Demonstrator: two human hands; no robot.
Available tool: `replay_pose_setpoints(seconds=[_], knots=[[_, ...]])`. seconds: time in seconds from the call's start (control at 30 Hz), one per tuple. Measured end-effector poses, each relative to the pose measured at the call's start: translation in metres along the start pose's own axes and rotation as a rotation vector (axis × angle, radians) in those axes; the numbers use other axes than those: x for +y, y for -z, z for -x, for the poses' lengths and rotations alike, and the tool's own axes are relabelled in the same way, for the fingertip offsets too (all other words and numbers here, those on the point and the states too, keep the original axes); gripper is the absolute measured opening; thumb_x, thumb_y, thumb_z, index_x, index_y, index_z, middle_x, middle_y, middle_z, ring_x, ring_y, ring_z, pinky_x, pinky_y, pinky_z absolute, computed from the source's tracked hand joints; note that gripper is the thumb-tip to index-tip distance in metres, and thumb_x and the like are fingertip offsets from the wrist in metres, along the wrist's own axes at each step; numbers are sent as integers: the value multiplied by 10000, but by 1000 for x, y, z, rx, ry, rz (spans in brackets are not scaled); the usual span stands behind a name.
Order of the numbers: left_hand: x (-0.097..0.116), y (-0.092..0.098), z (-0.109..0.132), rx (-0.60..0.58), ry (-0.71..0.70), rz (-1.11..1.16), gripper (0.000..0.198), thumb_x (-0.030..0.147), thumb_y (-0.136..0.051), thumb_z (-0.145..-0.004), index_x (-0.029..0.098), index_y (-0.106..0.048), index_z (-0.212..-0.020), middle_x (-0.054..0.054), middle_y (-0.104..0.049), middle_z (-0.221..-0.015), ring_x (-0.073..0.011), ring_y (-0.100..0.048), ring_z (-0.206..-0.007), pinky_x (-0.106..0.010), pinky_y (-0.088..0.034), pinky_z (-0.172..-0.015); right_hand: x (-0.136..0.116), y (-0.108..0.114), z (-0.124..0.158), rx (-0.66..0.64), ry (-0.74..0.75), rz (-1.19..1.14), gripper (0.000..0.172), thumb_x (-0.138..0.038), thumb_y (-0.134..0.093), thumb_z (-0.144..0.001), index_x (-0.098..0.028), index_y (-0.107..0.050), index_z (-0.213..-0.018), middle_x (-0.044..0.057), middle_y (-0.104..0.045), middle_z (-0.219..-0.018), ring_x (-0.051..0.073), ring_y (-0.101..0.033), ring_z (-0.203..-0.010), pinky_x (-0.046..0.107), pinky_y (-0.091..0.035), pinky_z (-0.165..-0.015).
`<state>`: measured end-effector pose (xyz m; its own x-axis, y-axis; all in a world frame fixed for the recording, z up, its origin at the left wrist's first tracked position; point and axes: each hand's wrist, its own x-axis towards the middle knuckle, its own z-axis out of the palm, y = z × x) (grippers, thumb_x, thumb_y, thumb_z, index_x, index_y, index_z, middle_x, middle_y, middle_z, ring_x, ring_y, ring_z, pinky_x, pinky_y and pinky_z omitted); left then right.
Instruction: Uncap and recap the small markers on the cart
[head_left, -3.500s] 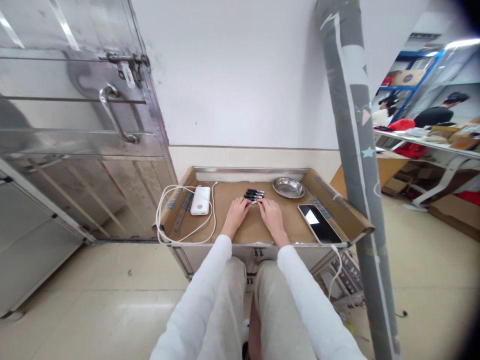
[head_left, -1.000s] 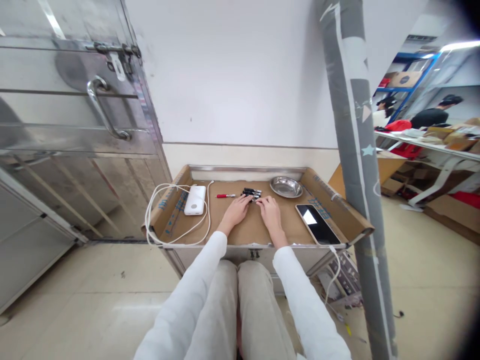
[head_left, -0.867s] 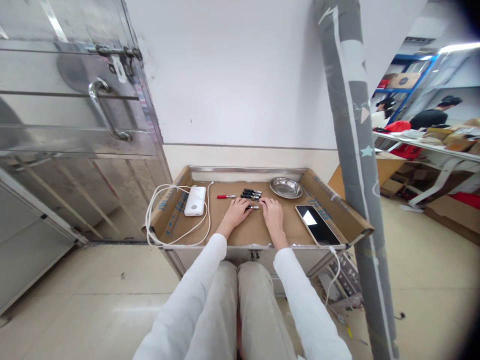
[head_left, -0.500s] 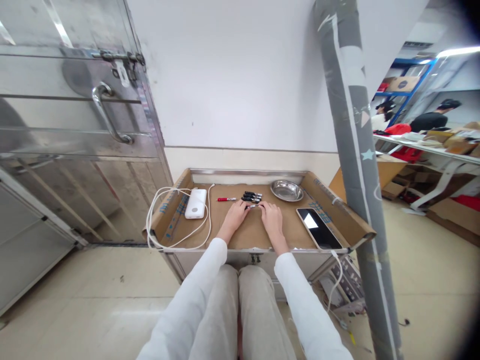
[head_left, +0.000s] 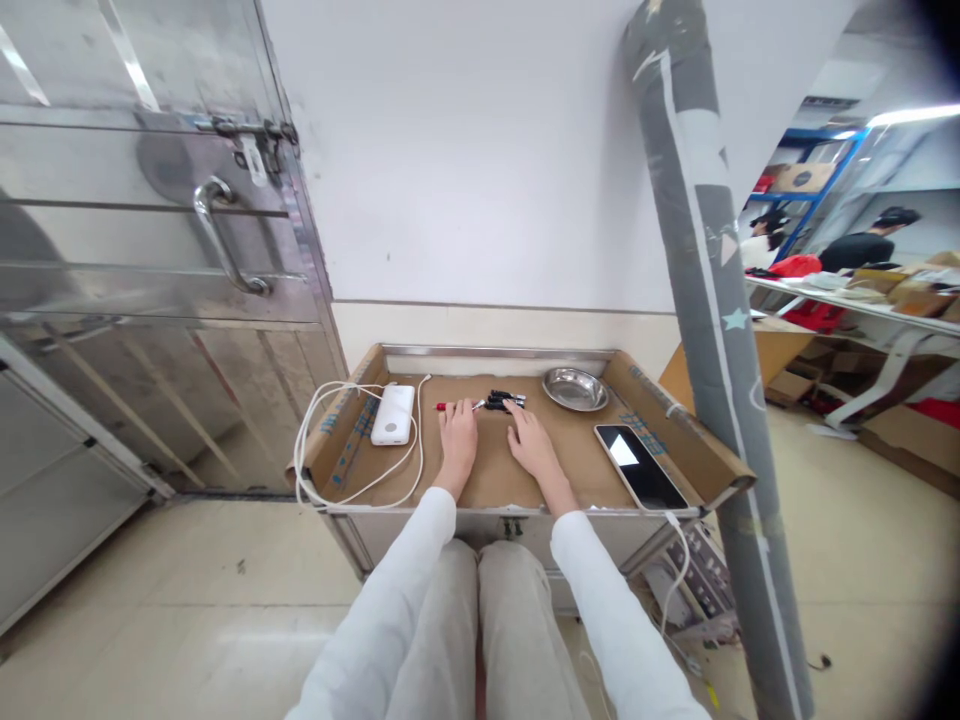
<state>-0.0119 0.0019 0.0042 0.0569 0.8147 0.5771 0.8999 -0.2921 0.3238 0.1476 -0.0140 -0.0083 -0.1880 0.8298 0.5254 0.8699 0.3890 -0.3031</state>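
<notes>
My left hand (head_left: pixel 458 438) rests over a slim red pen (head_left: pixel 439 407) on the cardboard-lined table. Its fingers are bent down onto the pen and cover the middle, leaving the red end showing on the left. Several black pens (head_left: pixel 496 402) with silvery parts lie side by side just to the right. At their near side is my right hand (head_left: pixel 531 440), thumb apart and fingers stretched forward, the fingertips at the pens' right end. I see nothing gripped in it.
A white power bank (head_left: pixel 392 415) with a looped white cable lies left. A steel dish (head_left: pixel 575 389) stands back right, and a phone (head_left: pixel 639 466) lies front right. Cardboard sides (head_left: pixel 667 415) edge the table. A grey wrapped roll (head_left: pixel 712 250) leans at right. Two people sit beyond.
My hands have parted from the small pen they both held, which now lies among the black pens. The left hand has moved left onto the red pen; the right hand's fingers have opened.
</notes>
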Motion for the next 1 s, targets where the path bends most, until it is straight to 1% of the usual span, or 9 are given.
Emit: replay_pose_setpoints(seconds=[0.1,0.2,0.3,0.47,0.57,0.7,0.77,0.9,1.0], knots=[[0,0,1,4,95,-80,212,168,-365,-925,150,-551,-1024,-139,-608,-995,-296,-523,-1028,-458,-410,-897,1,-3,-4,-12,-12,65,474,-143,-357,-869,-208,-469,-1325,86,-451,-1400,206,-428,-1249,381,-392,-1010],[0,-3,0,-17,107,-152,238,113,-321,-915,124,-541,-1004,-161,-590,-1003,-296,-519,-1023,-446,-420,-880,0,-4,-7,-46,-21,120,433,-177,-364,-894,-241,-512,-1296,82,-427,-1416,223,-414,-1256,400,-395,-995],[0,-5,-1,-8,86,-232,259,77,-287,-907,124,-532,-976,-154,-586,-978,-279,-527,-988,-422,-440,-850,-2,-3,-7,-70,-36,145,421,-192,-368,-903,-255,-527,-1288,89,-416,-1421,240,-407,-1255,424,-392,-988],[-1,-8,-2,6,64,-253,277,39,-266,-895,112,-519,-980,-150,-574,-982,-252,-534,-963,-399,-453,-851,-2,-3,-7,-95,-54,140,416,-200,-371,-904,-256,-533,-1283,93,-426,-1408,246,-397,-1251,433,-374,-990],[-2,-9,-3,-18,55,-266,289,14,-267,-881,87,-522,-993,-157,-563,-991,-245,-531,-982,-393,-442,-889,-1,-4,-7,-91,-56,136,410,-191,-374,-899,-251,-544,-1268,87,-443,-1390,236,-398,-1243,408,-363,-994],[-2,-9,-3,-46,42,-269,308,0,-266,-869,71,-521,-1027,-161,-554,-1010,-242,-531,-987,-377,-450,-884,-1,-4,-7,-77,-60,140,420,-179,-380,-889,-235,-522,-1281,82,-445,-1380,228,-397,-1231,381,-355,-990],[-1,-10,-4,-54,-17,-226,308,-3,-282,-859,78,-519,-1038,-154,-553,-1014,-239,-530,-990,-380,-447,-897,-2,-4,-7,-48,-79,152,414,-174,-375,-888,-213,-518,-1274,95,-459,-1355,231,-404,-1212,376,-358,-977],[2,-16,-7,-120,-270,-39,293,22,-354,-850,126,-512,-1075,-107,-555,-1022,-221,-525,-1022,-379,-416,-966,-2,-3,-8,-10,-121,200,364,-147,-383,-867,-168,-565,-1182,126,-534,-1195,242,-452,-1095,359,-374,-921],[3,-22,-10,-182,-337,70,266,70,-390,-866,157,-511,-1086,-92,-549,-1067,-209,-521,-1048,-363,-416,-972,-1,-3,-9,-6,-123,227,303,-138,-402,-853,-161,-599,-1082,125,-554,-1093,242,-465,-1023,347,-375,-887]])
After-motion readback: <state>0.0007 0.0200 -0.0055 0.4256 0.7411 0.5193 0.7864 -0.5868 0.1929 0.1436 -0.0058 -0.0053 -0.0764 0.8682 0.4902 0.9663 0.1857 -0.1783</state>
